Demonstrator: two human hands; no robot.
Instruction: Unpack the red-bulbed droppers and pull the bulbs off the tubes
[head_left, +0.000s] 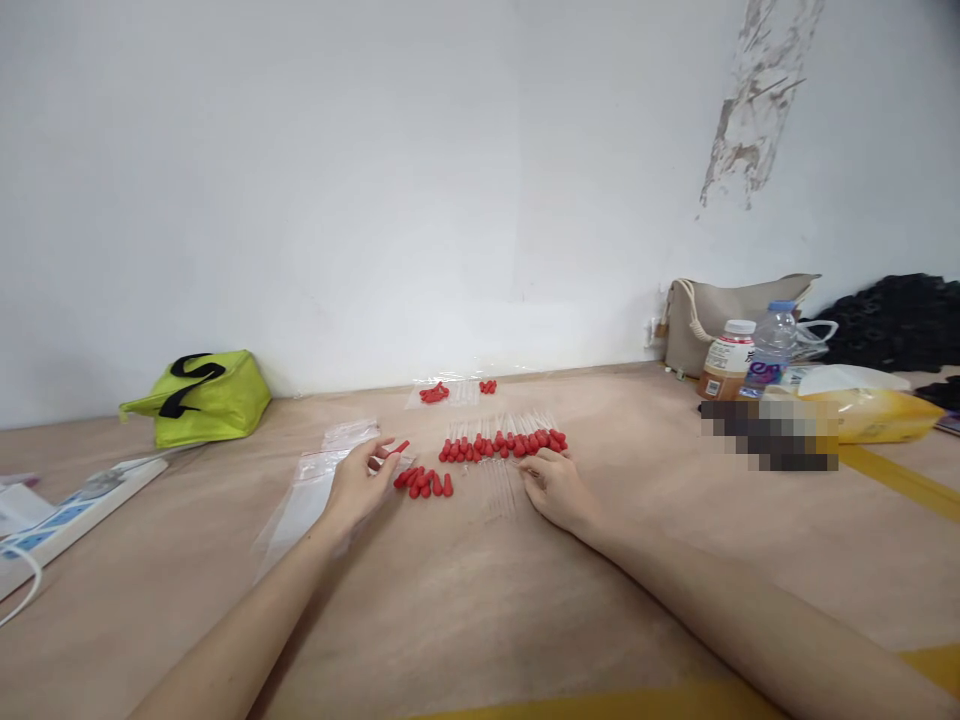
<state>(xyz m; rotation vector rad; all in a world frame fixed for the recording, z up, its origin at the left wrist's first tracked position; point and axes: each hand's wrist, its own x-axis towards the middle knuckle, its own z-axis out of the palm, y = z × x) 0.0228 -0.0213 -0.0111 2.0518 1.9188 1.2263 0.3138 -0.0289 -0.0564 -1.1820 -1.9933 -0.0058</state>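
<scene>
Between the thumb and fingers of my left hand [365, 482] is a red rubber dropper bulb [401, 447]. Just right of that hand, a small pile of loose red bulbs [424, 484] lies on the table. Clear, thin glass dropper tubes [498, 490] lie side by side in the middle. My right hand [553, 485] rests at their right edge with its fingers curled together; whatever is in the fingertips is too small to make out. Behind the tubes runs a row of droppers [501, 446] with red bulbs toward me and clear stems pointing to the wall.
Clear plastic bags [307, 490] lie by my left forearm. Bagged red bulbs [434, 393] sit near the wall. On the left are a lime-green bag [214, 400] and a power strip [82, 520]. Bottles [727, 362], a grey bag [686, 335] and a yellow packet [874, 412] stand at right.
</scene>
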